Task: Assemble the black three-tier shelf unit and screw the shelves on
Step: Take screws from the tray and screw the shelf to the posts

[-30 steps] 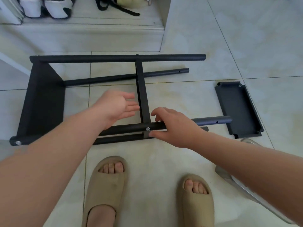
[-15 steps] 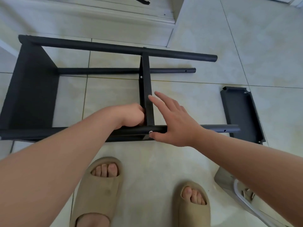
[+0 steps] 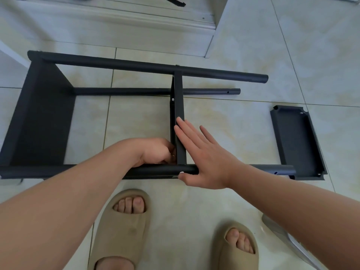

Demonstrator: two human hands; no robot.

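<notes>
On the floor (image 3: pixel 243 45), the frame (image 3: pixel 41 117) lies on its side.
A loose shelf (image 3: pixel 296 141) lies flat just right of it. The right hand (image 3: pixel 204 158) lays straight fingers (image 3: pixel 187 131) against the middle shelf (image 3: pixel 178 98), thumb beside a screw (image 3: pixel 181 172) in the near pole (image 3: pixel 155 169). The left hand (image 3: pixel 155 152) curls against that shelf's other face; whether it holds anything, I cannot tell.

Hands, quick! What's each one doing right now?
Left hand: fingers curled beside the middle shelf; holding anything, cannot tell.
Right hand: open, flat against the middle shelf.
</notes>
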